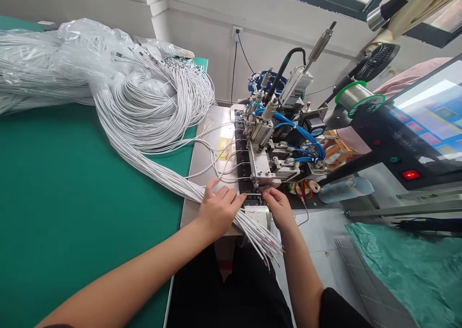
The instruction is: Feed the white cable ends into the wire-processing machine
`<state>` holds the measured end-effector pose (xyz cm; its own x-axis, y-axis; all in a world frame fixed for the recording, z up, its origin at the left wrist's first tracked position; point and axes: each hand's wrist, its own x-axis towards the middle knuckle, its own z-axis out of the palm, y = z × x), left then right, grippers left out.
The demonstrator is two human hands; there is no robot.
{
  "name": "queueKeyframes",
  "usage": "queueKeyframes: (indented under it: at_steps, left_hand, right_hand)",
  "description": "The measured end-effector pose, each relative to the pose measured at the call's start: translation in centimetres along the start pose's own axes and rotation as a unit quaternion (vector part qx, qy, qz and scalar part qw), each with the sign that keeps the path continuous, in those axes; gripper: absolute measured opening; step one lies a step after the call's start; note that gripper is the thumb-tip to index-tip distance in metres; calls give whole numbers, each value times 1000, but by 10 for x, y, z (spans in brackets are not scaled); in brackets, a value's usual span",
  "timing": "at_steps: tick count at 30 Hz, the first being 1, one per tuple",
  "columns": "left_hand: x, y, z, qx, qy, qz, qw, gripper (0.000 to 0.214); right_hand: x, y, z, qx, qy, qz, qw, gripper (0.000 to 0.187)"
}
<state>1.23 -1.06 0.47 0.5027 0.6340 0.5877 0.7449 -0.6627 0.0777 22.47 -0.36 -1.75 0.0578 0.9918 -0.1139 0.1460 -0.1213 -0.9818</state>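
My left hand (219,211) lies palm down over a bundle of white cables (159,176). Its outer finger sticks up, the others are curled, and the digit nearest the machine meets one white cable (253,194) on the black fixture strip (244,186). My right hand (279,206) pinches the far end of that cable, whose tip is hidden by the fingers. Below my left hand the bundle's loose ends (267,243), some with reddish tips, hang past the table edge. More single cables lie across the metal plate (202,166) into the strip's slots.
The machine (262,135), with cylinders and blue air tubes, stands just beyond my hands. Right of it are a solder wire spool (359,99), a control screen (429,121) and a plastic bottle (346,190). Coiled cables (155,106) and plastic bags (86,41) cover the green table's back.
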Motion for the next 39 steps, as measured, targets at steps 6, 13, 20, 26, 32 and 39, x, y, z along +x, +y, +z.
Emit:
queueKeyframes:
  at_steps: [6,13,20,26,32,39]
  left_hand:
    - [1,0,-1,-12,-7,-10,1000,31]
    - [-4,-2,2,-31,12,-25,999,23]
    - [-6,-4,4,-32,1,-32,999,29]
    - [-2,-4,0,2,4,-30,1000,30]
    - [-2,-8,-2,13,-14,-6,1000,33]
    - [-6,-11,-4,3,-81,-31,996,24]
  right_hand:
    - [-1,9,8,127,24,63,990,33]
    - [-20,26,-4,164,78,77,980,42]
    - [-58,30,-29,169,98,94,976,39]
    - [-117,53,-32,172,121,149,966,42]
    - [-184,90,-27,134,117,166,970,44]
    - [-228,97,-29,44,43,101,993,37]
